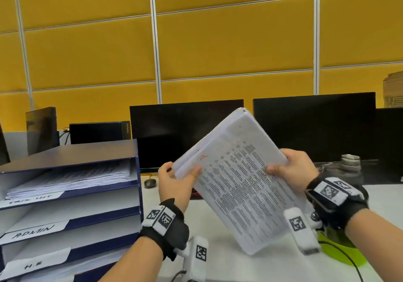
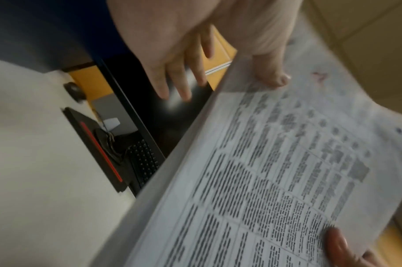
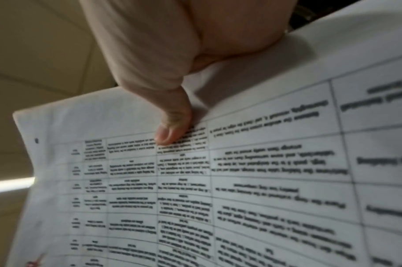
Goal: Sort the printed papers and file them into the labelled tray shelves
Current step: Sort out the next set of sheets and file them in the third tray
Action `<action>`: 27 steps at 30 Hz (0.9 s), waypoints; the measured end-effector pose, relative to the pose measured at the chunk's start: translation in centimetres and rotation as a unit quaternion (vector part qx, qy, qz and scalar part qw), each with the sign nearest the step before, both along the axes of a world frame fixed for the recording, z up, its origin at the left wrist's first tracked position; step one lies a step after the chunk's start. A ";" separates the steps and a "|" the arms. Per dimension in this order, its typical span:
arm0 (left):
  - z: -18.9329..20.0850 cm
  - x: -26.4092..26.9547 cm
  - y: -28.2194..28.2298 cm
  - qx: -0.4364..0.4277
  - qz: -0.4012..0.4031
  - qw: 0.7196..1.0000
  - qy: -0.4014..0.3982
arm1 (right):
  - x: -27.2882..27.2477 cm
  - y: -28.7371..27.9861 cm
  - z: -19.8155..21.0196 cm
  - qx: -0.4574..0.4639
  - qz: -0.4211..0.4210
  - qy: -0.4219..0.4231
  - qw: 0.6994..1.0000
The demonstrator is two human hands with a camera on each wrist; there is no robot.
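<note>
both hands pinch a tilted stack of printed papers at frame centre: left hand on its left edge, right hand on its right edge. the labelled tray shelves stand at lower left.

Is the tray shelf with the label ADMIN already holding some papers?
No, the ADMIN shelf shows only its bare white floor in the head view, while the top shelf holds a pile of papers.
</note>
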State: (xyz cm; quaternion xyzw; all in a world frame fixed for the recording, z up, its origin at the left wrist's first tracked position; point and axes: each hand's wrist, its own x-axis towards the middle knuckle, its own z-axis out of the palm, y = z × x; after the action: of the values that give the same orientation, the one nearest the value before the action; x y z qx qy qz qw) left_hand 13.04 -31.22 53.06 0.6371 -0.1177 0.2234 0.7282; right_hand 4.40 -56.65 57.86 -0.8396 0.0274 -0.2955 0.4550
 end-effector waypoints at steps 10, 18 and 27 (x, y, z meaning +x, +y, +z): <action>5.0 -2.0 -1.7 -0.032 -0.081 0.990 -0.114 | 1.0 3.2 -1.4 0.181 0.047 -0.134 0.973; 4.7 -1.0 -1.1 -0.054 -0.015 0.995 -0.087 | 1.5 5.0 -2.3 0.143 0.035 -0.155 0.977; 3.7 -0.8 -1.1 -0.011 -0.031 0.997 -0.064 | 2.0 5.1 -3.3 0.152 0.030 -0.113 0.981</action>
State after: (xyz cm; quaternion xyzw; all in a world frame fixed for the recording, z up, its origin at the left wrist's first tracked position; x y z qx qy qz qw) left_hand 12.20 -32.35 56.73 0.6094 -0.1816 0.2420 0.7329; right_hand 6.43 -51.55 54.60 -0.7223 -0.0044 -0.3669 0.5862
